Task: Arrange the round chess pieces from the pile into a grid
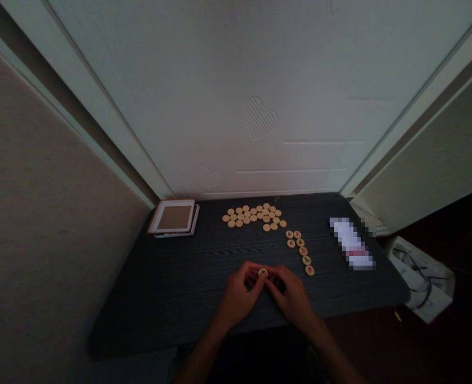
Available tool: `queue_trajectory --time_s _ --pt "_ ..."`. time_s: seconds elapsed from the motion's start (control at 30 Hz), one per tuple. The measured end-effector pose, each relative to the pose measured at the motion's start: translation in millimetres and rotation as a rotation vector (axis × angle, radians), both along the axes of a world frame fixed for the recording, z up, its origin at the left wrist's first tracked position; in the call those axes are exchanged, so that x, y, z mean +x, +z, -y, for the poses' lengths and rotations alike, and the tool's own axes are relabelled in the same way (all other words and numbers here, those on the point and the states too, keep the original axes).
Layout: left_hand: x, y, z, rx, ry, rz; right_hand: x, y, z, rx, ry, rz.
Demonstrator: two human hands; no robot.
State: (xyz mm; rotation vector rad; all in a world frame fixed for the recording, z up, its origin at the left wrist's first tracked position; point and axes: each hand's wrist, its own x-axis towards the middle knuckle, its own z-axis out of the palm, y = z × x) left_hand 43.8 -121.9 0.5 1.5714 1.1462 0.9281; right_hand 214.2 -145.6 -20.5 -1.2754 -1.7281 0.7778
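My left hand and my right hand meet over the near middle of the dark table. Together their fingertips pinch one round wooden game piece with a dark mark on its face. A cluster of several plain face-down pieces lies at the back of the table. A short line of several face-up pieces with red marks runs down to the right, close to my right hand.
A shallow square box with a white rim sits at the back left. A blurred white and red item lies at the right. A white bag with black cords stands off the table's right edge. A wall closes the back.
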Motion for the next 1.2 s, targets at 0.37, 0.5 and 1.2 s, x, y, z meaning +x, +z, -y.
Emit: queue_trajectory --time_s 0.37,0.5,1.2 --pt "-1 -3.5 -3 -0.021 0.012 0.003 -3 -0.4 1 0.023 0.013 0.003" --pt "-2 -0.6 -2 -0.03 -0.014 0.014 -3 -1.8 0 0.037 -0.008 0.004" --pt "-5 -8.2 -1 0.232 0.098 -0.206 18 12.0 24 0.155 -0.085 0.059"
